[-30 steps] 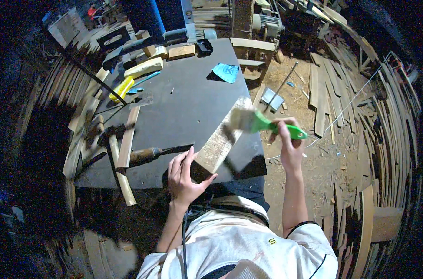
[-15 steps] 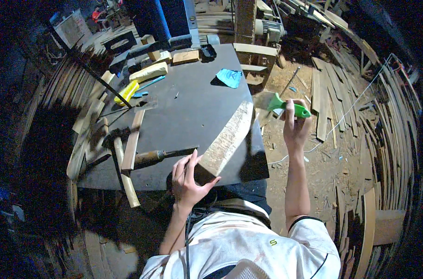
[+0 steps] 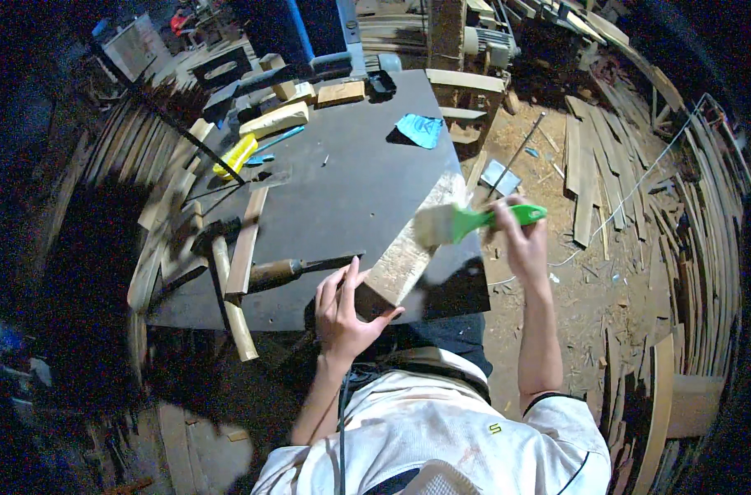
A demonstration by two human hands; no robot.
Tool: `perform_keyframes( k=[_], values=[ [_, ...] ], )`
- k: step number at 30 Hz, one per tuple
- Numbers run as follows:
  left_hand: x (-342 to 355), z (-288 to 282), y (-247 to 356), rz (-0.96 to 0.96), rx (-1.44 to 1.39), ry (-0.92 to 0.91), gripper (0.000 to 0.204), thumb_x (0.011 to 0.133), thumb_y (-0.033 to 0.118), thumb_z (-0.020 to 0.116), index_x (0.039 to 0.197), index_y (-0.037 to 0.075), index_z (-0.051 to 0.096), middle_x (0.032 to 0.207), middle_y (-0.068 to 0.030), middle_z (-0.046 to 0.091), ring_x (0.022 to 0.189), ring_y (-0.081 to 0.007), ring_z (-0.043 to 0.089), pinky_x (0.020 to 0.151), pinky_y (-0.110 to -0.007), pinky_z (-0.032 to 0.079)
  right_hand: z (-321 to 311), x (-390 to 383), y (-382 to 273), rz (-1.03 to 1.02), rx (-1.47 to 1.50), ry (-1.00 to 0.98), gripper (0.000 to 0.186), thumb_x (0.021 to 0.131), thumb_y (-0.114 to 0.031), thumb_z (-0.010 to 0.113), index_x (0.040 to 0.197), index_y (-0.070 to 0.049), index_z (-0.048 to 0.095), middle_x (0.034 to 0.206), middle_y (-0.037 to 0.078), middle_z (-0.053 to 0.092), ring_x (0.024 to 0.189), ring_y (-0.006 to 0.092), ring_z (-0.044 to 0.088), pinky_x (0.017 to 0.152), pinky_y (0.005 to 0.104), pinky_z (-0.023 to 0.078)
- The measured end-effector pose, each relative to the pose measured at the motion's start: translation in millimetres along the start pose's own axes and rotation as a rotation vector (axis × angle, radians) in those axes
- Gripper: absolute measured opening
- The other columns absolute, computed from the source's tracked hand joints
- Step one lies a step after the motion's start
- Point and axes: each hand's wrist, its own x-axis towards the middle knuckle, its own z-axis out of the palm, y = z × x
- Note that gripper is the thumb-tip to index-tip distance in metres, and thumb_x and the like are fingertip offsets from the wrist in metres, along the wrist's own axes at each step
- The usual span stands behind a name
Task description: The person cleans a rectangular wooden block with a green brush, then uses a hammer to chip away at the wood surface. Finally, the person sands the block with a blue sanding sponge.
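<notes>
Hands at work on a wooden block, seen from above. The block (image 3: 402,266) lies aslant on the dark table (image 3: 342,198), near its right edge, with one end toward the person. The left hand (image 3: 342,318) is clamped on this near end, fingers along one side and thumb at the corner. The right hand (image 3: 524,239), well apart from the left, is closed around the green handle of a brush (image 3: 468,223); the bristles — slightly blurred — cross the block's upper face, though how firmly they press cannot be told. To the left of the block lie a chisel (image 3: 281,271), its blade pointing toward the block, a wood strip (image 3: 248,239) and a hammer (image 3: 237,318), whose handle overhangs the near edge. Farther back are a yellow brush (image 3: 238,157) and, toward the right, a blue sheet (image 3: 419,130). Beyond the right edge — planks (image 3: 584,177) on the floor (image 3: 569,322).
</notes>
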Motion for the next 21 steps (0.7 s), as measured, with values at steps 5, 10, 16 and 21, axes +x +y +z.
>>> perform_keyframes(
  k=[5, 10, 16, 21],
  values=[
    [0, -2, 0, -0.023, -0.004, -0.01, 0.113, 0.063, 0.048, 0.098, 0.151, -0.003, 0.049, 0.125, -0.0095, 0.074, 0.125, -0.033, 0.06, 0.108, -0.048, 0.046, 10, -19, -23, -0.113, 0.142, 0.012, 0.019, 0.106, -0.017, 0.064, 0.106, 0.002, 0.068, 0.095, 0.009, 0.072, 0.072, 0.0151, 0.07, 0.062, 0.0292, 0.056],
    [5, -7, 5, -0.032, -0.011, -0.021, 0.109, 0.068, 0.05, 0.095, 0.151, -0.002, 0.047, 0.13, -0.0098, 0.072, 0.126, -0.0325, 0.06, 0.107, -0.048, 0.046, 10, -21, -13, -0.005, 0.147, 0.133, 0.017, 0.106, -0.019, 0.066, 0.106, -0.002, 0.067, 0.093, 0.005, 0.071, 0.074, 0.0111, 0.067, 0.06, 0.0283, 0.054],
    [2, -3, 1, -0.014, 0.01, -0.012, 0.116, 0.067, 0.052, 0.095, 0.154, -0.003, 0.042, 0.136, -0.0115, 0.068, 0.124, -0.0337, 0.06, 0.105, -0.049, 0.047, 30, -41, -37, 0.122, 0.092, -0.146, 0.019, 0.105, -0.021, 0.066, 0.097, -0.004, 0.069, 0.081, 0.003, 0.068, 0.066, 0.0101, 0.065, 0.057, 0.0262, 0.052],
    [4, -3, 3, 0.001, 0.003, -0.011, 0.115, 0.068, 0.05, 0.095, 0.154, -0.004, 0.042, 0.136, -0.0129, 0.068, 0.122, -0.0346, 0.061, 0.105, -0.049, 0.047, 14, -12, -23, -0.081, -0.092, 0.301, 0.024, 0.107, -0.023, 0.063, 0.102, 0.0, 0.068, 0.08, 0.003, 0.067, 0.067, 0.0098, 0.064, 0.056, 0.027, 0.052]
  ],
)
